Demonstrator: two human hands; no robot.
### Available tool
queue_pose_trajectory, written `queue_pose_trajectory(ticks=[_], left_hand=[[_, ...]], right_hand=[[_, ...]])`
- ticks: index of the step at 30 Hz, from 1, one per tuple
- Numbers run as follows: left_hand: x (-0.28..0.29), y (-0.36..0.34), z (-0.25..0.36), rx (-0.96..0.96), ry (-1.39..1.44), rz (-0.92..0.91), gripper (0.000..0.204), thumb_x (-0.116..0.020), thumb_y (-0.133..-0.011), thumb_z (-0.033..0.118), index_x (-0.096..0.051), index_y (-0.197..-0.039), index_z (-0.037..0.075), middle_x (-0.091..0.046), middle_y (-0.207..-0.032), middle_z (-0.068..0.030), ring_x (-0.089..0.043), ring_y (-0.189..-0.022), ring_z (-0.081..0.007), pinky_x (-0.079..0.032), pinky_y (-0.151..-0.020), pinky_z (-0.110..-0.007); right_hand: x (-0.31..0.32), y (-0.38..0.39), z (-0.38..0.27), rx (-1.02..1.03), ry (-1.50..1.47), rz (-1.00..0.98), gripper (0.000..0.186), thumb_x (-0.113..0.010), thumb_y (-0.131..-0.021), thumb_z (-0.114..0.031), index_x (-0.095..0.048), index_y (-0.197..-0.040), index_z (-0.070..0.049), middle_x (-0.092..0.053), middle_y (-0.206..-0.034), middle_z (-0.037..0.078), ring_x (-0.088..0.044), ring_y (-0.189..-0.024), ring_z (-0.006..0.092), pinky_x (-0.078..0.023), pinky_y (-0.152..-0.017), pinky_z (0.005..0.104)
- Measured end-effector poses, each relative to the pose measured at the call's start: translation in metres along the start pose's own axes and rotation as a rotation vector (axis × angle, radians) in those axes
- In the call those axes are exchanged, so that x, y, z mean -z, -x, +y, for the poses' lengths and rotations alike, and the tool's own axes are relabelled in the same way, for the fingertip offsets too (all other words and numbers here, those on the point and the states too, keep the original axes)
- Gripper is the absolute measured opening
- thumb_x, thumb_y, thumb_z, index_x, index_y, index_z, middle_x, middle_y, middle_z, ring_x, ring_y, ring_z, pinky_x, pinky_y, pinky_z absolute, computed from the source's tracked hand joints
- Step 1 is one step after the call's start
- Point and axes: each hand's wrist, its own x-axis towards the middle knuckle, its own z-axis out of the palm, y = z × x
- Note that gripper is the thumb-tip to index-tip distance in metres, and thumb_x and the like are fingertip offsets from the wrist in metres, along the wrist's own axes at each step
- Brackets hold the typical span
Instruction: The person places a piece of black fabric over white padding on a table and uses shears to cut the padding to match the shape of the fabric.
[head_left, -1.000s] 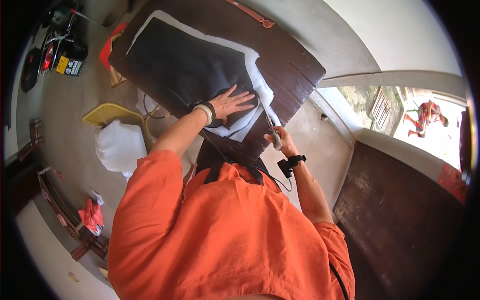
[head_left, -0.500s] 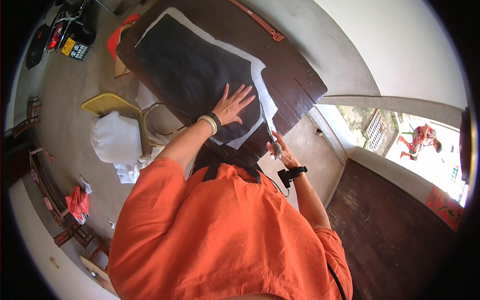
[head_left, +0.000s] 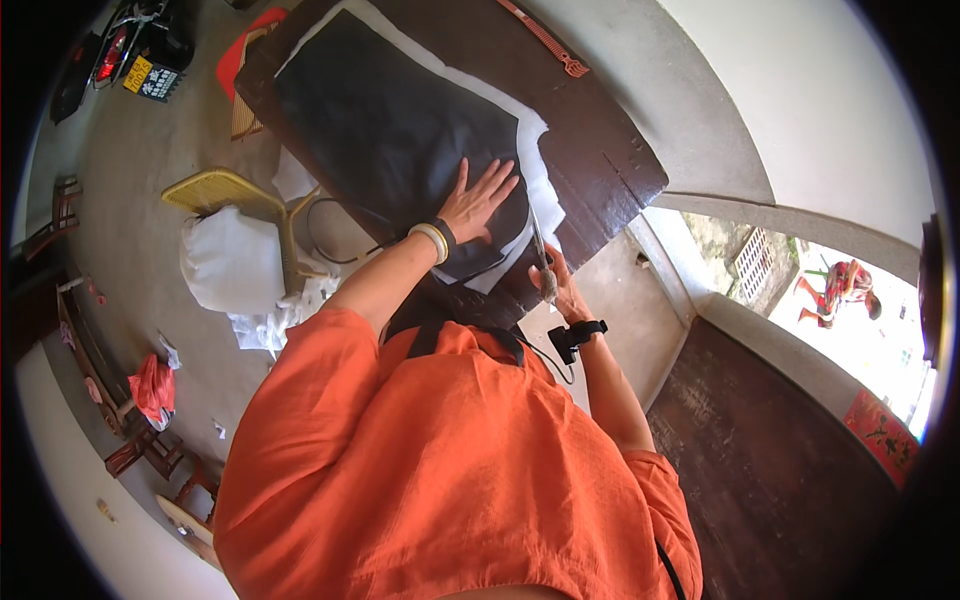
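A black sheet of fabric or leather (head_left: 400, 130) lies on top of white batting-like material (head_left: 541, 170), whose uneven edge sticks out along the right side and top. My left hand (head_left: 478, 207) rests flat on the black sheet near its lower right, fingers spread. In my right hand (head_left: 565, 285) is a pair of scissors (head_left: 541, 255), gripped by the handles. The blades point away from me along the edge of the black sheet, at the white margin. Part of the scissor handles is hidden by my fingers.
The dark wooden table (head_left: 600, 150) carries a red back scratcher (head_left: 545, 38) near its far edge. To the left stands a yellow chair (head_left: 225, 190) with white material (head_left: 232, 265). A red bag (head_left: 153, 388) lies farther left, and a motorbike (head_left: 150, 50) stands behind. Outside, a person (head_left: 845, 290) sits.
The table and the sheets on it sit slightly higher and farther right in view. My left hand stays spread on the black sheet, and the scissors remain at the white edge.
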Motion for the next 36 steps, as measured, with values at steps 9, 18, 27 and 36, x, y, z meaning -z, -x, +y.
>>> queue_pose_trajectory(ticks=[9, 18, 27, 36], left_hand=[[-0.007, 0.001, -0.004, 0.007, 0.024, 0.01, 0.111, -0.082, -0.051, 0.032, -0.019, -0.139, 0.009, -0.009, -0.147, -0.0107, -0.009, -0.136, -0.0263, -0.006, -0.103, -0.061], [-0.009, 0.0, -0.009, 0.009, 0.037, -0.002, 0.112, -0.082, -0.049, 0.031, -0.018, -0.139, 0.009, -0.008, -0.147, -0.0104, -0.009, -0.136, -0.0262, -0.007, -0.103, -0.061], [-0.005, 0.0, -0.005, 0.003, 0.011, -0.016, 0.113, -0.082, -0.049, 0.033, -0.019, -0.139, 0.006, -0.007, -0.147, -0.012, -0.009, -0.137, -0.0264, -0.009, -0.103, -0.061], [-0.005, -0.003, -0.007, 0.015, 0.034, -0.016, 0.113, -0.082, -0.048, 0.033, -0.02, -0.138, 0.006, -0.008, -0.147, -0.0118, -0.011, -0.136, -0.0265, -0.008, -0.104, -0.06]], right_hand=[[-0.008, 0.011, -0.018, -0.139, -0.301, 0.039, 0.07, -0.067, -0.077, -0.043, -0.037, -0.13, -0.011, -0.04, -0.064, -0.004, -0.038, -0.049, 0.0055, -0.029, -0.042, 0.0201], [0.004, 0.02, -0.021, -0.195, -0.124, -0.037, 0.07, -0.067, -0.079, -0.034, -0.033, -0.133, -0.007, -0.047, -0.068, 0.0, -0.046, -0.054, 0.0076, -0.035, -0.046, 0.0217], [-0.003, -0.009, -0.008, -0.126, -0.196, -0.06, 0.062, -0.06, -0.084, -0.027, -0.028, -0.135, -0.013, -0.047, -0.085, -0.002, -0.047, -0.07, 0.0089, -0.042, -0.061, 0.0238], [-0.012, -0.031, -0.022, -0.028, -0.005, 0.125, 0.066, -0.07, -0.077, -0.031, -0.038, -0.13, -0.007, -0.048, -0.073, -0.001, -0.043, -0.064, 0.0073, -0.034, -0.056, 0.0226]])
